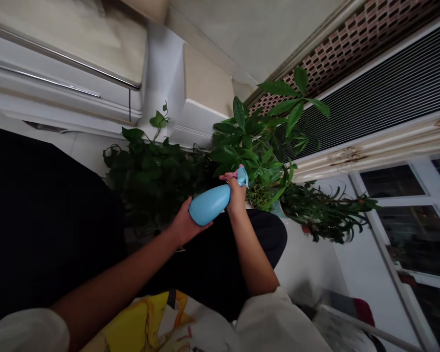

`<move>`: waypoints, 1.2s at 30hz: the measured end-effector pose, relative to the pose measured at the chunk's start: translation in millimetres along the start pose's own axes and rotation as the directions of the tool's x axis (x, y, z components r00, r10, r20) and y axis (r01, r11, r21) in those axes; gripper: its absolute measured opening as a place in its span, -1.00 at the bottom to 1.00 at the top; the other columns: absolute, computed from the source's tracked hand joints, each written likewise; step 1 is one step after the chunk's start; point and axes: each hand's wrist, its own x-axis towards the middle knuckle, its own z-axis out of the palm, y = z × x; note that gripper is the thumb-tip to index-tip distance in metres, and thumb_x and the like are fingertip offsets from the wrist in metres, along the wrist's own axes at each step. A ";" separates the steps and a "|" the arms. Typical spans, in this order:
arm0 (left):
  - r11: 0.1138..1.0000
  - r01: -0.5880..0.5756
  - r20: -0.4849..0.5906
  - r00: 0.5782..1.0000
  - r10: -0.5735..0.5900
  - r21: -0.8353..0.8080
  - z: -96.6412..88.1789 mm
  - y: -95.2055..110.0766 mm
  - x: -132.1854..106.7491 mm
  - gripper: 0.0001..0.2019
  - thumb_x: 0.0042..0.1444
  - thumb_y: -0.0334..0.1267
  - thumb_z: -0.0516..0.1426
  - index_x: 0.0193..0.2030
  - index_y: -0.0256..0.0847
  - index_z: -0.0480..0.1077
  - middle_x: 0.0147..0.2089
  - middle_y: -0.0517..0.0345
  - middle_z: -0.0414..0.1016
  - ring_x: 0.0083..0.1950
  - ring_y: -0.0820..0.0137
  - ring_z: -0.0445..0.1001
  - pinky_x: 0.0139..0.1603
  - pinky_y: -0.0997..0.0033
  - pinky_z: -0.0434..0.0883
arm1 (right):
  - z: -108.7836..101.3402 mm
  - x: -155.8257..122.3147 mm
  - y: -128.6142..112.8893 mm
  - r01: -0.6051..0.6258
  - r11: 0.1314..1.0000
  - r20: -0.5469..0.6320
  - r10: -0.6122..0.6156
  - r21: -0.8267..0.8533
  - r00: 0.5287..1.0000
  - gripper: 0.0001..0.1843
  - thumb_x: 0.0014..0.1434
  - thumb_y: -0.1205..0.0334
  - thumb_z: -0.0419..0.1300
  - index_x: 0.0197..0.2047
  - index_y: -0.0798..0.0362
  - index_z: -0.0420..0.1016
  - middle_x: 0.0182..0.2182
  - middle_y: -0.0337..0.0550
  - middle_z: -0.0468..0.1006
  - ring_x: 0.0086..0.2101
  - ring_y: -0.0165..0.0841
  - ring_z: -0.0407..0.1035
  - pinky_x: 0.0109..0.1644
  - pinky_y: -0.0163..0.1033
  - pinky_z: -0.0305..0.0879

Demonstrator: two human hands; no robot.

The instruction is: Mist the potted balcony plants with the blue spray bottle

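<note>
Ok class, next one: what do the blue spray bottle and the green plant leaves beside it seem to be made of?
The blue spray bottle looks like moulded plastic with a smooth, soft-sheen finish; its opaque, even colour and seamless rounded body suggest this. The green plant leaves look like real foliage, thin and slightly glossy with visible veins, though artificial leaves can't be ruled out.

I log the spray bottle (209,204) directly before the money tree (251,146); a pothos (152,176) stands left of that tree, a long-leaved potted plant (326,212) right of it, the window (407,230) farther right.
</note>
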 end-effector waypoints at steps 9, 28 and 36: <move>0.999 0.042 0.006 0.999 -0.042 0.025 -4.9 -7.4 7.8 -0.59 0.37 0.01 -0.05 0.24 -0.09 0.28 0.00 0.03 0.56 -0.15 0.23 0.58 -0.09 0.03 0.56 | -9.1 0.3 1.8 -0.035 0.999 0.033 0.036 -0.018 0.999 -0.44 -0.14 0.22 0.22 0.02 0.00 0.41 -0.43 -0.34 0.55 -0.33 -0.33 0.45 -0.23 -0.27 0.33; 0.995 0.075 -0.005 0.997 -0.075 0.069 -6.7 -17.3 15.7 -0.56 0.37 0.01 -0.06 0.27 -0.11 0.25 0.00 -0.01 0.53 -0.13 0.21 0.57 -0.12 0.08 0.57 | -25.8 -1.8 1.4 -0.003 0.998 0.104 0.010 -0.069 0.995 -0.57 -0.11 0.23 0.22 -0.09 0.03 0.46 -0.25 -0.20 0.63 -0.20 -0.28 0.45 -0.08 -0.18 0.33; 0.993 0.082 -0.019 0.997 -0.081 0.080 -5.4 -22.6 13.1 -0.58 0.38 -0.01 -0.07 0.29 -0.05 0.22 0.00 0.03 0.52 -0.11 0.22 0.55 -0.11 0.08 0.56 | -28.1 -2.6 1.6 0.002 1.000 0.116 0.000 -0.024 0.993 -0.84 -0.12 0.24 0.18 -0.37 0.02 0.44 -0.48 -0.30 0.50 -0.43 -0.38 0.34 -0.30 -0.27 0.27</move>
